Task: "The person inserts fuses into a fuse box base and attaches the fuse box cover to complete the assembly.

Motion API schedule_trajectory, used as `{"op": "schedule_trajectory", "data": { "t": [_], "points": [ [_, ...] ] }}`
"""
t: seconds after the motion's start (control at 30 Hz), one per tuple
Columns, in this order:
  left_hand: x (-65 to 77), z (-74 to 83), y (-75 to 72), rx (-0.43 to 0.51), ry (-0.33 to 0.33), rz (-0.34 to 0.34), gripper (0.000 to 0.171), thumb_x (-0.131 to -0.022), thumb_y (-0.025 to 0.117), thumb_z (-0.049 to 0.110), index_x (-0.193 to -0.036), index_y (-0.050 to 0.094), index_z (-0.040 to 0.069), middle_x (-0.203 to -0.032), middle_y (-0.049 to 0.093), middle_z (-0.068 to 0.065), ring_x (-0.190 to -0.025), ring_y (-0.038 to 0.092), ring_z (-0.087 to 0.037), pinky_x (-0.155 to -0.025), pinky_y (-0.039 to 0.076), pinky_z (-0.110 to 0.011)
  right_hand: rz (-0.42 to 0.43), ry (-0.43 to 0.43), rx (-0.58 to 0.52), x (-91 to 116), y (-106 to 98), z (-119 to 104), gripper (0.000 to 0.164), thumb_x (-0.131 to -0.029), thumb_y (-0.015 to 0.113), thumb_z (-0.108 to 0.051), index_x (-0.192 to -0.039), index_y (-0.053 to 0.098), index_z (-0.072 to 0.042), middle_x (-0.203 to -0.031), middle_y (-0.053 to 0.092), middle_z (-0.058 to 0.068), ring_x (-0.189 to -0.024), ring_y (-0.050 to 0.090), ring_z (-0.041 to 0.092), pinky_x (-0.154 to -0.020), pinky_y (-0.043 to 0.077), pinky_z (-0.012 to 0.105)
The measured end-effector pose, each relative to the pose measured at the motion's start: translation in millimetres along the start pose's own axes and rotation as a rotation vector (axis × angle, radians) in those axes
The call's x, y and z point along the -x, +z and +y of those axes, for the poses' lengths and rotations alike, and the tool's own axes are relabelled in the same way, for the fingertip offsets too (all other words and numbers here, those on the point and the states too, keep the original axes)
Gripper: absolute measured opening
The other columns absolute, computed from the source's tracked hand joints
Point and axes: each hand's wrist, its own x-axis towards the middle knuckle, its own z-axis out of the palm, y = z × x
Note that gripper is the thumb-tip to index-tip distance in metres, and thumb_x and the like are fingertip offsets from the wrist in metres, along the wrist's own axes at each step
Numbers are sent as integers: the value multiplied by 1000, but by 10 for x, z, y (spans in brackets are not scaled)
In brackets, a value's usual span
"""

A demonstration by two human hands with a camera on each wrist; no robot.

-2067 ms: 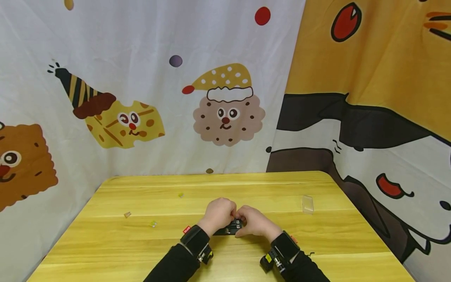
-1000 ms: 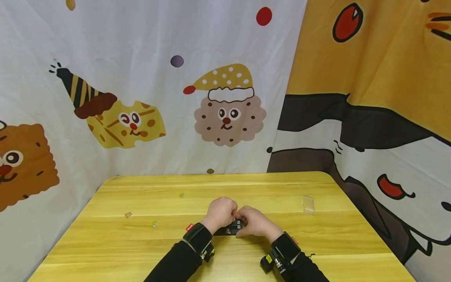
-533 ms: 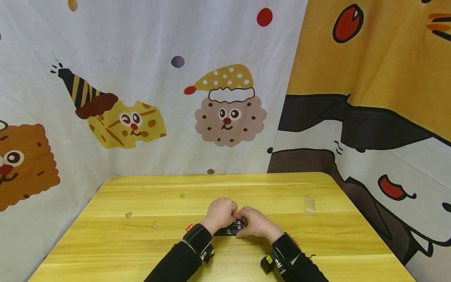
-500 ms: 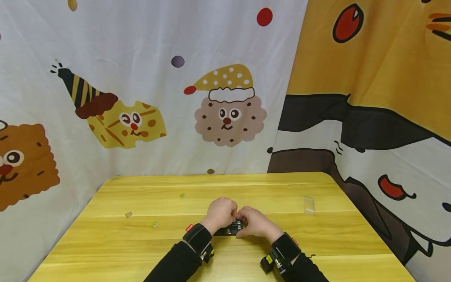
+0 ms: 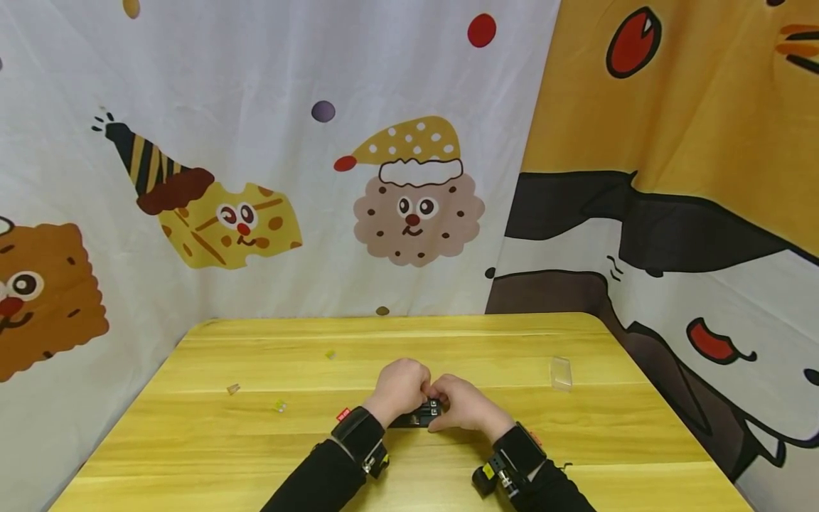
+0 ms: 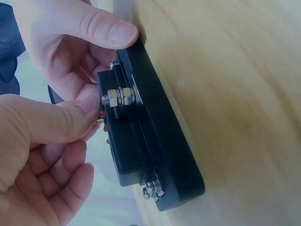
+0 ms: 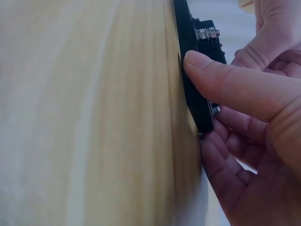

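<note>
A black plastic block (image 5: 416, 416) with a raised middle and bolted terminals stands on the table in front of me. Its metal bolts and nuts (image 6: 120, 97) show up close in the left wrist view, with small red bits (image 6: 106, 127) on the raised face. My right hand (image 5: 466, 405) grips the base by one end, its thumb (image 7: 211, 70) along the edge. My left hand (image 5: 399, 387) pinches a tiny brass-coloured piece (image 6: 100, 121) at that raised face. Most of this piece is hidden by the fingertips; I cannot tell its kind.
A clear plastic box (image 5: 560, 374) lies at the right on the wooden table (image 5: 499, 341). To the left are a small brownish piece (image 5: 233, 389) and two small yellow-green pieces, one nearer (image 5: 280, 406) and one farther back (image 5: 330, 354). A printed curtain (image 5: 256, 142) hangs behind.
</note>
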Motion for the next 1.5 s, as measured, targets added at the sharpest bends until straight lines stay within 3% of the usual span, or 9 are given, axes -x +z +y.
{"op": "schedule_trajectory", "data": {
  "t": [0.3,0.5,0.63,0.9,1.03,1.5],
  "points": [
    [63,-13,-34,5,13,-3,19,-76,81,10,-64,71,21,-66,61,13,-60,52,-4,-55,43,-23,6,-1,8,2,-6,-1,45,-69,92,-22,-103,67,-9,-97,56,-1,-86,54,15,-79,47,31],
    [154,-46,-110,87,12,-43,5,-79,82,15,-81,80,20,-77,70,11,-72,61,-5,-62,48,-23,0,3,13,-6,-7,-4,44,-68,92,-23,-102,67,-9,-97,55,-2,-85,55,16,-78,47,31],
    [222,-63,-155,141,15,-45,3,-80,82,17,-83,80,17,-78,70,10,-70,58,-4,-62,46,-23,-2,0,13,-9,-12,-7,43,-68,92,-22,-101,66,-8,-97,56,-1,-85,56,16,-78,48,32],
    [385,-143,-209,161,-20,-21,19,-82,81,19,-99,78,10,-93,72,-1,-84,67,-15,-70,53,-30,-10,8,7,5,-4,-18,42,-69,92,-22,-101,67,-11,-97,55,-3,-86,55,16,-78,48,32],
    [461,-220,-264,172,-53,-10,24,-80,82,19,-100,77,7,-93,72,-3,-83,66,-17,-70,52,-33,-4,14,15,-1,2,-24,42,-69,92,-22,-101,67,-11,-97,55,-3,-87,55,15,-79,48,32],
    [739,-637,-386,178,-196,38,29,-81,81,17,-104,74,3,-92,70,-6,-83,65,-22,-72,52,-40,-7,29,3,13,-8,-63,43,-69,91,-21,-102,67,-9,-99,55,-2,-88,55,18,-81,48,35]
  ]
}}
